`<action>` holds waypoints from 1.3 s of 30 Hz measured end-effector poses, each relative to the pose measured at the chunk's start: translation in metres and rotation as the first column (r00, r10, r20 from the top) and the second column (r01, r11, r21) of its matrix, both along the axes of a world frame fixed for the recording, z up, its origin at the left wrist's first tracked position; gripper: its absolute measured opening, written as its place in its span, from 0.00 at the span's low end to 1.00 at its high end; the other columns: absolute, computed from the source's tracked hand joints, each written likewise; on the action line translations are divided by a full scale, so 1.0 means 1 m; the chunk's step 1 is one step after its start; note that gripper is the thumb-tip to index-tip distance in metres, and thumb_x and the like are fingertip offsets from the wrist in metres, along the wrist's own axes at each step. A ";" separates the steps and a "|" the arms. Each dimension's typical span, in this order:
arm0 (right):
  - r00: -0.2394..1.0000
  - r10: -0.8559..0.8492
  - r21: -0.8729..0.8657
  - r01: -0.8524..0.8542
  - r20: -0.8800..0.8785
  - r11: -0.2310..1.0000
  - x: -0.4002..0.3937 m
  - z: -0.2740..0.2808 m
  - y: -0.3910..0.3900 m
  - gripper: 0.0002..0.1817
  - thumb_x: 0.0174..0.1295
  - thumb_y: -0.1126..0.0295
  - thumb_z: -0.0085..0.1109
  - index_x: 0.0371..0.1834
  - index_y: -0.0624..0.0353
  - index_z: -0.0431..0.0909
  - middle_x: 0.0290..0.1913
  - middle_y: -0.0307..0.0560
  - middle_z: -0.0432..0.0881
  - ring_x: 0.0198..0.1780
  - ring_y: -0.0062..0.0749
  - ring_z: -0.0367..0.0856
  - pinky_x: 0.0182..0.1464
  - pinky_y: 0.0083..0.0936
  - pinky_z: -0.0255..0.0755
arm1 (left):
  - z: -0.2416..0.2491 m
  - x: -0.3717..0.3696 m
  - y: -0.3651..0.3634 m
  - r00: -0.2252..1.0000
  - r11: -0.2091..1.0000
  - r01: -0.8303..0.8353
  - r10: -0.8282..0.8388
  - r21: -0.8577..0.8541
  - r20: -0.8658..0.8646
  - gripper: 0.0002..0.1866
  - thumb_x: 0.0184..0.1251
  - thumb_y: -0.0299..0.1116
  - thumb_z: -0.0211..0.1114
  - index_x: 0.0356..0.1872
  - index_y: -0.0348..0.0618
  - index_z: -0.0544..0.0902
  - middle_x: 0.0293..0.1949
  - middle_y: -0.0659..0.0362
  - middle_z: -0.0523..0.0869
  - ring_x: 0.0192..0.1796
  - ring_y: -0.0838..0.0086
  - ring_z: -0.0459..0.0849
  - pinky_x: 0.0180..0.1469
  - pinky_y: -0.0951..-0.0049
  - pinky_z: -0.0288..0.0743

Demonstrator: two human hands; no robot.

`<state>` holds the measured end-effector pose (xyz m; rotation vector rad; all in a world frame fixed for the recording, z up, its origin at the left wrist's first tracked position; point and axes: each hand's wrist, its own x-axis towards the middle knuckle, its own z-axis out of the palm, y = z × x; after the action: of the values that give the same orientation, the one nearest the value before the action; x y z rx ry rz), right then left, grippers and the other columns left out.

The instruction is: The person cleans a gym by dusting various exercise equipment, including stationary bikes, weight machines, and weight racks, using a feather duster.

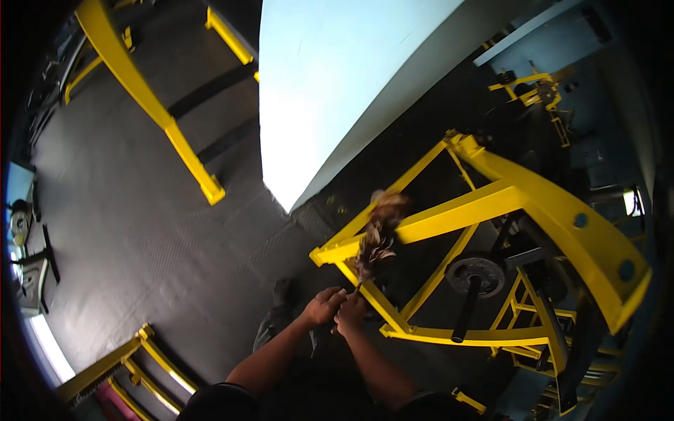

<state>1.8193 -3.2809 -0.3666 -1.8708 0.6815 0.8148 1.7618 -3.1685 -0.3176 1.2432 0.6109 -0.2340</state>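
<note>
Near the bottom centre, my left hand [326,306] is closed, its fingers next to the handle of a feather duster [377,247]. Just to its right, my right hand [350,313] is wrapped round that thin handle. The brown feathers point up and away from me and lie against the lower bars of a yellow machine frame [456,212]. The feather tips are blurred. Whether my left hand also grips the handle is partly hidden, as the two hands touch each other.
A black weight plate [475,274] hangs on the machine at the right. Behind it stands a pale pillar [323,91]. Another yellow frame [140,91] is at the upper left, and a yellow rack [154,365] at the lower left. Dark textured flooring [161,259] runs between them.
</note>
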 end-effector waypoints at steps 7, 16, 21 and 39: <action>0.913 0.228 -0.096 -0.274 -0.338 0.957 -0.011 -0.107 -0.009 0.17 0.71 0.61 0.42 0.43 0.66 0.71 0.33 0.52 0.76 0.31 0.45 0.76 0.31 0.42 0.72 | -0.069 -0.041 -0.023 0.982 1.000 0.005 -0.002 0.015 -0.188 0.25 0.71 0.48 0.47 0.59 0.41 0.73 0.60 0.45 0.72 0.63 0.51 0.70 0.65 0.62 0.62; 0.760 0.218 0.174 -0.140 -0.612 0.975 -0.025 -0.140 -0.022 0.10 0.62 0.71 0.50 0.25 0.64 0.69 0.17 0.54 0.65 0.15 0.44 0.66 0.18 0.42 0.62 | -0.094 -0.061 -0.030 0.923 0.982 -0.068 -0.005 -0.176 -0.385 0.25 0.70 0.45 0.49 0.61 0.39 0.71 0.60 0.47 0.73 0.61 0.57 0.72 0.63 0.67 0.65; 0.774 0.521 -0.213 -0.612 -0.358 0.762 -0.052 -0.049 -0.077 0.23 0.70 0.57 0.41 0.33 0.68 0.75 0.19 0.55 0.76 0.15 0.43 0.76 0.16 0.35 0.66 | -0.076 -0.055 -0.046 0.984 0.985 0.169 -0.166 0.045 -0.059 0.23 0.69 0.41 0.54 0.60 0.40 0.72 0.54 0.49 0.78 0.57 0.61 0.77 0.59 0.69 0.68; 0.798 0.596 -0.446 -0.504 0.086 0.740 -0.046 -0.172 -0.224 0.15 0.58 0.66 0.53 0.43 0.64 0.80 0.40 0.55 0.84 0.41 0.48 0.83 0.44 0.36 0.77 | -0.026 -0.030 -0.132 0.867 0.697 0.453 -0.490 0.556 -0.092 0.32 0.66 0.54 0.57 0.60 0.35 0.72 0.53 0.43 0.78 0.58 0.57 0.76 0.59 0.64 0.68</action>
<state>1.7738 -3.5045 -0.5386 -2.5669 0.1259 0.8503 1.7317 -3.3005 -0.3436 1.9823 0.2875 -0.4665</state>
